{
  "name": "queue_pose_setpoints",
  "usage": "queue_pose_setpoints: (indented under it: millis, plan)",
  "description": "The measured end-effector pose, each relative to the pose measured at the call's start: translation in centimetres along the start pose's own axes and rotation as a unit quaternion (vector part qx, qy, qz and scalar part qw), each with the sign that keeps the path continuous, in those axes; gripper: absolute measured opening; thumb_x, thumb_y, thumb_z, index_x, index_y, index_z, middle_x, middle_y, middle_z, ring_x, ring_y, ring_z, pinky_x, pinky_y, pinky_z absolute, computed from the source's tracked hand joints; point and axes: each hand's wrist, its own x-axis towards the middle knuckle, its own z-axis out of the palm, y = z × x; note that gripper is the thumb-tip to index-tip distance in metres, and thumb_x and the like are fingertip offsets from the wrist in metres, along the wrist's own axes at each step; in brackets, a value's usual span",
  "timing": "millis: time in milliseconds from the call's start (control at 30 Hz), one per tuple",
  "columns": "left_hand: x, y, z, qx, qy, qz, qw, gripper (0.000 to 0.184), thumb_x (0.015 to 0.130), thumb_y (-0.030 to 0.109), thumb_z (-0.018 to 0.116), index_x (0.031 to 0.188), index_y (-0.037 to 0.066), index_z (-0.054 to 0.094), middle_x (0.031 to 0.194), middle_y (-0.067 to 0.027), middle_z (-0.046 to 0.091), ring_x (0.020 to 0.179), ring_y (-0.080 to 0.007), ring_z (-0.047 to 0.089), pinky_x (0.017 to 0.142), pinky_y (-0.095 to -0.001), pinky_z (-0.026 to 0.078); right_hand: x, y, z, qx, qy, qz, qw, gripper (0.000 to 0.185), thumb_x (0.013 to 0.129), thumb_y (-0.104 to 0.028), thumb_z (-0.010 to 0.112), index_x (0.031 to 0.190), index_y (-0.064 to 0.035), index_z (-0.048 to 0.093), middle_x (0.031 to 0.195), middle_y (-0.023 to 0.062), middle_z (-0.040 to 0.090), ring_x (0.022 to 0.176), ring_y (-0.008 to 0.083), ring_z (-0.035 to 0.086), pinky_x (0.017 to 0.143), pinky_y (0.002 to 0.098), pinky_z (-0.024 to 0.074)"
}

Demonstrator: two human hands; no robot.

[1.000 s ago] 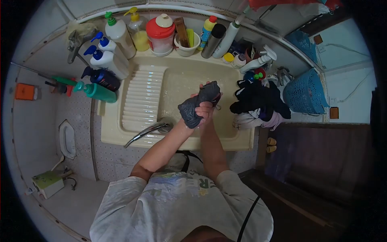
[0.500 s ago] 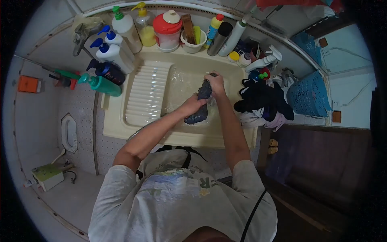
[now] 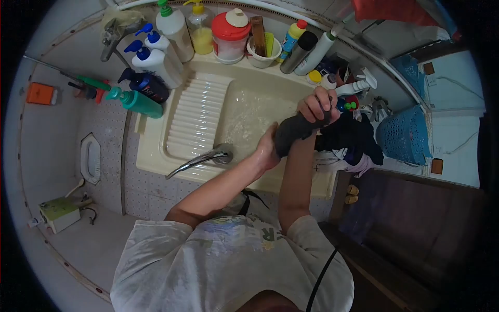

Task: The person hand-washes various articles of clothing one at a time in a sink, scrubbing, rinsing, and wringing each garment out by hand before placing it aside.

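Note:
A bunched, wet-looking dark grey cloth point(image 3: 296, 132) is held up over the right side of the cream laundry sink point(image 3: 234, 73). Wrapped round its upper end is my right hand point(image 3: 318, 105), fingers closed. My left hand point(image 3: 267, 148) grips the lower end, its fingers partly hidden behind the cloth. What kind of garment it is, if one, I cannot make out. Shallow water point(image 3: 244, 117) lies in the basin below. On the left, the sink has a built-in ribbed washboard point(image 3: 195, 114).
A chrome faucet point(image 3: 205, 157) stands at the sink's near edge. Pump bottles point(image 3: 156, 65), a red-lidded tub point(image 3: 230, 39) and a white cup with brushes point(image 3: 262, 54) line the back. Dark clothes point(image 3: 353, 135) are piled at right beside a blue basket point(image 3: 403, 135).
Both hands have lifted the cloth up and to the right, from low in the basin. The cloth is now more compact, and the faucet, mostly hidden before, shows fully.

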Motion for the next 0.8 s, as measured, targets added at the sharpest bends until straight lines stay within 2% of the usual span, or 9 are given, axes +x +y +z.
queue_pose_setpoints:
  millis: [33, 100, 233, 300, 367, 500, 600, 733, 800]
  plan:
    - [-0.2, 0.0, 0.3, -0.001, -0.001, -0.002, 1.0, 0.045, 0.091, 0.039, 0.038, 0.124, 0.009, 0.046, 0.114, -0.0083, 0.056, 0.103, -0.0219, 0.053, 0.097, -0.0371, 0.036, 0.8, 0.8, 0.5, -0.002, 0.001, 0.001, 1.0, 0.011, 0.08, -0.012, 0.056, 0.079, -0.0111, 0.045, 0.086, 0.005, 0.047, 0.065, 0.0167, 0.05, 0.055, 0.0307, 0.0443]
    - [-0.6, 0.7, 0.9, -0.091, -0.099, -0.275, 0.952, 0.049, 0.085, 0.049, 0.043, 0.112, 0.011, 0.056, 0.114, -0.0078, 0.058, 0.104, -0.0212, 0.053, 0.095, -0.0395, 0.038, 2.4, 1.9, 1.2, -0.013, -0.099, 0.107, 0.989, 0.015, 0.077, -0.011, 0.06, 0.075, -0.0098, 0.045, 0.083, 0.0055, 0.05, 0.062, 0.0149, 0.054, 0.049, 0.0273, 0.0481]
    - [-1.7, 1.7, 1.9, -0.107, -0.049, -0.25, 0.961, 0.044, 0.079, 0.044, 0.052, 0.104, 0.008, 0.058, 0.106, -0.0091, 0.06, 0.098, -0.0225, 0.057, 0.089, -0.041, 0.043, 3.4, 0.8, 1.9, -0.009, -0.17, 0.051, 0.984, 0.017, 0.082, -0.017, 0.06, 0.075, -0.0117, 0.045, 0.084, 0.0031, 0.051, 0.06, 0.0144, 0.056, 0.055, 0.0324, 0.051]
    - [-0.5, 2.6, 0.8, -0.136, 0.071, -0.081, 0.985, 0.031, 0.077, 0.031, 0.053, 0.097, 0.008, 0.058, 0.096, -0.0102, 0.062, 0.089, -0.024, 0.06, 0.081, -0.0402, 0.048, 1.5, -0.3, 2.1, -0.053, -0.116, -0.008, 0.992, 0.012, 0.085, -0.019, 0.056, 0.08, -0.0132, 0.047, 0.085, 0.0019, 0.048, 0.063, 0.0148, 0.053, 0.071, 0.0442, 0.0485]
    - [0.9, 5.6, 0.0, -0.108, 0.111, 0.034, 0.987, 0.019, 0.076, 0.02, 0.053, 0.088, 0.006, 0.057, 0.085, -0.0097, 0.062, 0.076, -0.024, 0.061, 0.071, -0.0374, 0.051, -0.5, -1.0, 2.3, -0.231, 0.208, -0.064, 0.948, 0.01, 0.085, -0.019, 0.056, 0.081, -0.0143, 0.048, 0.086, 0.0021, 0.05, 0.067, 0.0152, 0.053, 0.077, 0.0473, 0.0459]
    - [2.5, 10.3, 0.4, -0.026, 0.16, 0.213, 0.963, 0.009, 0.076, 0.011, 0.053, 0.074, 0.003, 0.057, 0.074, -0.0067, 0.059, 0.066, -0.022, 0.058, 0.063, -0.034, 0.049, -7.2, -0.2, -2.5, -0.29, 0.522, -0.077, 0.799, 0.008, 0.084, -0.011, 0.054, 0.077, -0.0129, 0.05, 0.075, 0.0036, 0.052, 0.065, 0.0168, 0.051, 0.074, 0.0419, 0.0466]
    - [2.4, 10.0, 0.9, 0.488, 0.132, 0.474, 0.721, 0.009, 0.066, 0.002, 0.057, 0.059, -0.001, 0.052, 0.061, -0.0085, 0.052, 0.06, -0.0192, 0.055, 0.056, -0.0305, 0.043, -11.2, 0.2, -5.6, -0.141, 0.614, -0.06, 0.774, 0.008, 0.081, -0.007, 0.053, 0.074, -0.0089, 0.05, 0.068, 0.0045, 0.051, 0.062, 0.0172, 0.05, 0.066, 0.0339, 0.0471]
    - [0.4, 8.1, 2.9, 0.673, -0.056, 0.468, 0.569, 0.009, 0.064, 0.002, 0.06, 0.061, 0.0, 0.052, 0.064, -0.0098, 0.051, 0.06, -0.0226, 0.053, 0.057, -0.0303, 0.044, -12.4, 1.2, -6.4, -0.264, 0.622, -0.018, 0.737, 0.009, 0.078, -0.007, 0.054, 0.072, -0.0052, 0.048, 0.065, 0.005, 0.05, 0.058, 0.017, 0.049, 0.058, 0.0292, 0.0454]
    - [-0.2, 6.5, 2.5, 0.74, -0.221, 0.46, 0.438, 0.01, 0.056, 0.008, 0.064, 0.061, 0.007, 0.056, 0.069, -0.0066, 0.055, 0.068, -0.0267, 0.055, 0.056, -0.0348, 0.046, -13.3, 0.0, -7.5, -0.348, 0.606, 0.13, 0.703, 0.01, 0.077, -0.009, 0.054, 0.072, -0.0051, 0.047, 0.065, 0.0041, 0.049, 0.056, 0.0161, 0.048, 0.053, 0.0304, 0.0442]
